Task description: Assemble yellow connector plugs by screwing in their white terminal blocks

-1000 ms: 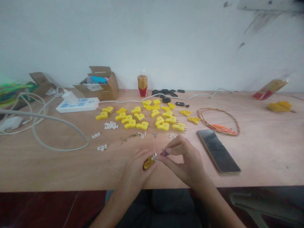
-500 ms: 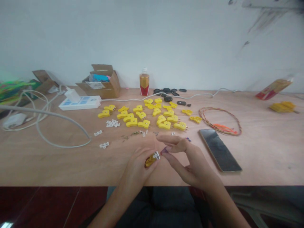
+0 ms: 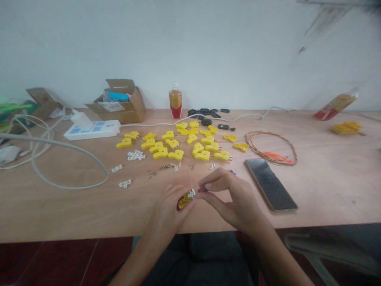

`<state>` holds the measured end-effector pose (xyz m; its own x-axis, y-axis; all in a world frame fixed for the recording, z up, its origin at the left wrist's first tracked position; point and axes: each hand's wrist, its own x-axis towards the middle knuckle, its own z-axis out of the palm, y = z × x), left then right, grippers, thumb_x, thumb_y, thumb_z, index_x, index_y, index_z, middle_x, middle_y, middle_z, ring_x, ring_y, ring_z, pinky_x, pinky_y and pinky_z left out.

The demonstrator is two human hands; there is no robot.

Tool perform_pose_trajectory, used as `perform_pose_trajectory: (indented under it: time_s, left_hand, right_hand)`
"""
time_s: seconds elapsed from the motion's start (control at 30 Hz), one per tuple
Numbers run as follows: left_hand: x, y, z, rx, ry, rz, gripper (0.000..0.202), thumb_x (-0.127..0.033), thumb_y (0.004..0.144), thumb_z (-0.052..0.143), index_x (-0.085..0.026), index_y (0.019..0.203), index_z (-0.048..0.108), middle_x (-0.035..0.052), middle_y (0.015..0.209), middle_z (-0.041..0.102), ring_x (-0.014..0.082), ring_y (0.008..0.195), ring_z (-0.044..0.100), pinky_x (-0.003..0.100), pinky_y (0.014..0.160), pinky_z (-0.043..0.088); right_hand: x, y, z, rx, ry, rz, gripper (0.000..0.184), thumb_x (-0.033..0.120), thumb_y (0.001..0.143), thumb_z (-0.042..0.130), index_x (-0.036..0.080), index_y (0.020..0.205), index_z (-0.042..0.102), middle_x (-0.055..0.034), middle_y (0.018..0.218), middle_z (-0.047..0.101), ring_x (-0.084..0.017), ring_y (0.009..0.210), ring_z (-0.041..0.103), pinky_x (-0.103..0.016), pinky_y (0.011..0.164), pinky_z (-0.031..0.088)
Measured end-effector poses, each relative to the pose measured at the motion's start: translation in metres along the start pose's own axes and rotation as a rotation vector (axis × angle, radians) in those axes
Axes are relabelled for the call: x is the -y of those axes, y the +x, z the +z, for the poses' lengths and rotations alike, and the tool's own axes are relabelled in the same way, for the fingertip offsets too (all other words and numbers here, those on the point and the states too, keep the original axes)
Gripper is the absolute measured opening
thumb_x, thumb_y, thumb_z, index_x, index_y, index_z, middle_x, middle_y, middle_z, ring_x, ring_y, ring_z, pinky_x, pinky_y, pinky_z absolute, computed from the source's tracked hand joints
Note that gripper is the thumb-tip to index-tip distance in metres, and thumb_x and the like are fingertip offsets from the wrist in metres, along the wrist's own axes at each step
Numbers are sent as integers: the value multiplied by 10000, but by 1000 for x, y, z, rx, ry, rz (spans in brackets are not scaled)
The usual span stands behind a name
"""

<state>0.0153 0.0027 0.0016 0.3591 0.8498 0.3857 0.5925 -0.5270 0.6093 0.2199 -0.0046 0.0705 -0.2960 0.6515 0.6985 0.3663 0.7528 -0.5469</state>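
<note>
1. The left hand [image 3: 169, 206] is closed around a yellow plastic plug body [image 3: 185, 200], low in the centre of the frame.
2. The right hand [image 3: 235, 194] pinches a small white plastic clip [image 3: 192, 193] on that plug.
3. More yellow plugs [image 3: 175, 155] lie scattered mid-frame on the pale wooden surface [image 3: 74, 206].

A scuffed white wall [image 3: 190, 47] rises behind the plywood tabletop [image 3: 333, 186] (dark red floor [image 3: 59, 262] showing below its front edge).
</note>
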Motion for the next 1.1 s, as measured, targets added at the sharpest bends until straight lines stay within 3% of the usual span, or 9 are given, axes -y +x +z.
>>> perform_pose_trajectory:
  time_s: [0.1,0.27,0.4,0.47,0.57,0.63,0.83,1.0,1.1]
  left_hand:
    - [1,-1,0,-1,-6,7,279,-38,812,744,-205,1035,767,71,1054,825,292,955,771,430,862,627]
    - [0,0,-1,2,-16,8,286,-60,839,749,-209,1083,765,72,1077,822,287,996,770,428,896,626]
    - [1,0,0,5,7,6,285,-54,826,753,-209,1066,767,72,1063,826,290,975,774,438,892,628]
    - [2,0,0,11,6,-3,269,-71,843,742,-213,1070,767,72,1071,828,285,976,776,432,895,628]
    - [2,0,0,19,-4,1,246,-114,876,738,-216,1098,768,79,1111,829,285,1003,776,440,929,623]
    - [2,-1,0,21,-5,1,260,-115,872,745,-215,1111,771,79,1117,829,287,1006,777,444,928,625]
    - [5,-3,4,-28,28,0,285,-87,830,768,-186,1097,768,90,1086,832,300,992,781,450,901,636]
    - [3,-2,4,-27,13,20,245,-88,839,772,-196,1058,769,86,1073,832,299,966,783,450,881,636]
    - [1,-1,2,-20,9,15,274,-78,837,770,-215,1074,771,68,1056,833,287,954,782,431,866,638]
  right_hand:
    - [-1,1,3,-73,-59,-47,242,202,942,788,253,963,552,-21,904,707,-175,766,728,-290,662,598]
    - [5,1,-4,110,-32,32,176,122,998,665,243,1074,563,-73,1084,770,-210,1009,774,-334,837,629]
    - [1,1,-3,-35,-29,-39,239,183,948,787,245,933,557,-13,888,724,-155,775,727,-251,672,579]
    - [0,1,-4,-52,-63,-74,253,220,932,813,241,927,560,-20,898,700,-157,768,705,-256,659,567]
    - [3,0,-8,93,-55,-24,172,160,977,718,230,1039,573,-76,1061,735,-192,934,748,-294,770,602]
    - [4,0,-9,149,-33,17,162,120,995,665,234,1059,568,-68,1052,756,-197,967,761,-302,802,608]
    - [0,0,-3,-57,-94,-77,217,178,955,772,243,927,567,-10,858,680,-152,726,684,-259,632,555]
    - [4,-2,-11,191,-53,60,173,149,1023,639,239,1152,568,-90,1133,753,-220,1082,758,-343,886,626]
    - [2,-3,-8,119,-9,51,150,143,1018,660,254,1075,578,-38,990,751,-186,929,771,-290,773,626]
